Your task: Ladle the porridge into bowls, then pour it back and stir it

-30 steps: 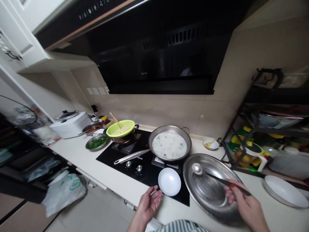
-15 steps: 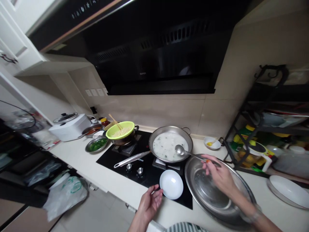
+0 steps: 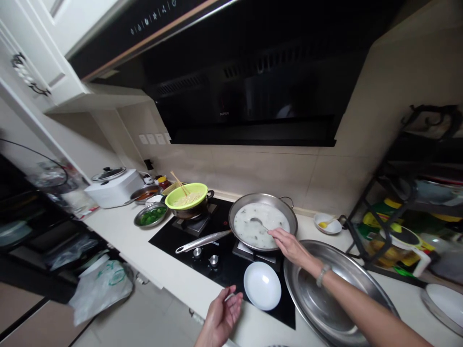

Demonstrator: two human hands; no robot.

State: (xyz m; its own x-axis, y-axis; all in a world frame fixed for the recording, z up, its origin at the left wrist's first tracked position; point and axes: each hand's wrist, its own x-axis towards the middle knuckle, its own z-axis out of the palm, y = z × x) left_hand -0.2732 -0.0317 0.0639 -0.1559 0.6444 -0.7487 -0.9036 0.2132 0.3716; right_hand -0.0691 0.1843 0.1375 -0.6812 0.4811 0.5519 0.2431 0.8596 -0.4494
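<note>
My right hand (image 3: 289, 245) grips a metal spoon (image 3: 257, 220) whose bowl dips into the white, milky soup (image 3: 249, 233) with dark green bits. That soup fills a steel wok (image 3: 292, 219) on the right burner; its long handle (image 3: 202, 241) points left. My left hand (image 3: 224, 313), palm up with fingers loosely curled and apart, holds nothing. Just right of its fingertips, a white bowl (image 3: 262, 286) sits on the front of the black cooktop (image 3: 231, 285). Under my right forearm lies a wide steel basin or lid (image 3: 300, 294).
A lime-green basket (image 3: 170, 198) with pale food and chopsticks rests on a pot on the left burner. Beside it stands a dish of green vegetables (image 3: 152, 216). A small white dish (image 3: 334, 227) sits behind the wok; a black rack (image 3: 383, 193) stands right. The range hood (image 3: 253, 111) hangs above.
My right hand has moved forward and left to the wok, lowering the spoon from above the soup into it. My left hand stays near the white bowl. The view has shifted slightly.
</note>
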